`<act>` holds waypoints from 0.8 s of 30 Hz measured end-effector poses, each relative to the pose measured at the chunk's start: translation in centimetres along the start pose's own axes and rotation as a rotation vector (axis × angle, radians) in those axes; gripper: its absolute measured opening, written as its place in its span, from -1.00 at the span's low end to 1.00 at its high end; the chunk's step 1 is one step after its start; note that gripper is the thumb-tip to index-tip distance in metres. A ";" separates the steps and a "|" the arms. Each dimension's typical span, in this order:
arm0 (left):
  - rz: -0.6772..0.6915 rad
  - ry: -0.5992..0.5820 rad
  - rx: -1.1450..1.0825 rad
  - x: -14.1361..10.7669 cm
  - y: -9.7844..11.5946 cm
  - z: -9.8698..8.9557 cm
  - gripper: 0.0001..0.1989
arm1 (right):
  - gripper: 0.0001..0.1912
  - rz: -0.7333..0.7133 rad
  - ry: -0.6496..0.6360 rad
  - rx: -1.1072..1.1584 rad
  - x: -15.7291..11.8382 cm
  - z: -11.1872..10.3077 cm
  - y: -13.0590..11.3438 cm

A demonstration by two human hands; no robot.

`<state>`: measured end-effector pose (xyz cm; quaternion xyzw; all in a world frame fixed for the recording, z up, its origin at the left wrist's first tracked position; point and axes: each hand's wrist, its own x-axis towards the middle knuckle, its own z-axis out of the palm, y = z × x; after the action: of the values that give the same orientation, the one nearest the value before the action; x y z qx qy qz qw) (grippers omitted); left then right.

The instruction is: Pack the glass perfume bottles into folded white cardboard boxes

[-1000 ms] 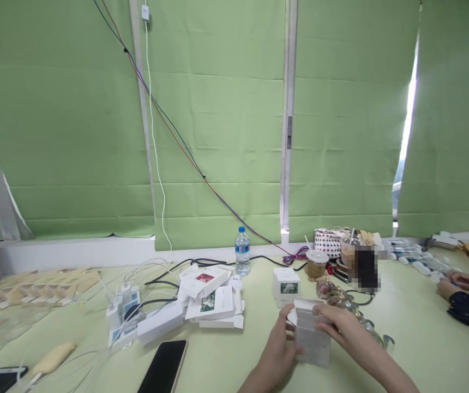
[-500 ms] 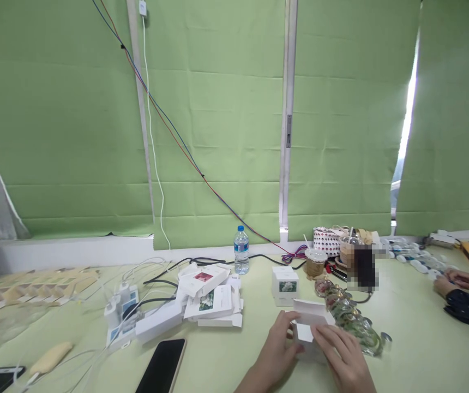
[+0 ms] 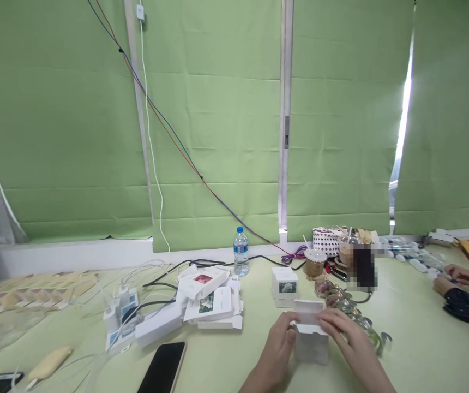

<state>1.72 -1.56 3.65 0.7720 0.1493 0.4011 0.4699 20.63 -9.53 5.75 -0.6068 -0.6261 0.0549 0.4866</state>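
Observation:
A small white cardboard box (image 3: pixel 312 347) stands on the table in front of me, its top flaps raised. My left hand (image 3: pixel 277 345) grips the box's left side, thumb toward me and fingers behind. At the upper right, my right hand (image 3: pixel 347 335) pinches a raised flap between thumb and fingers. Behind it stands a closed white box (image 3: pixel 285 286) with a white-flower picture. Just right of my right hand lies a row of small glass jars (image 3: pixel 341 300) with coloured contents, partly covered by that hand.
Flattened white boxes (image 3: pixel 212 300) are heaped left of centre, beside a power strip (image 3: pixel 120 322) with cables. A phone (image 3: pixel 162 367) lies near the front edge. A water bottle (image 3: pixel 241 252) and an iced drink cup (image 3: pixel 314 264) stand behind. At far right are another person's hands (image 3: pixel 459 281).
My right hand has moved from across the box's front to its upper right edge, uncovering the front face. The left hand keeps its hold on the side.

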 end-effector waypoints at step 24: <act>-0.105 0.126 0.177 0.8 -0.6 0.9 -0.67 | -0.75 -0.351 0.097 -0.263 -0.1 2.6 2.5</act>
<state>2.99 -1.29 3.27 0.7749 0.2537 0.4090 0.4097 20.60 -7.62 2.75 -0.5489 -0.6996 -0.1420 0.4348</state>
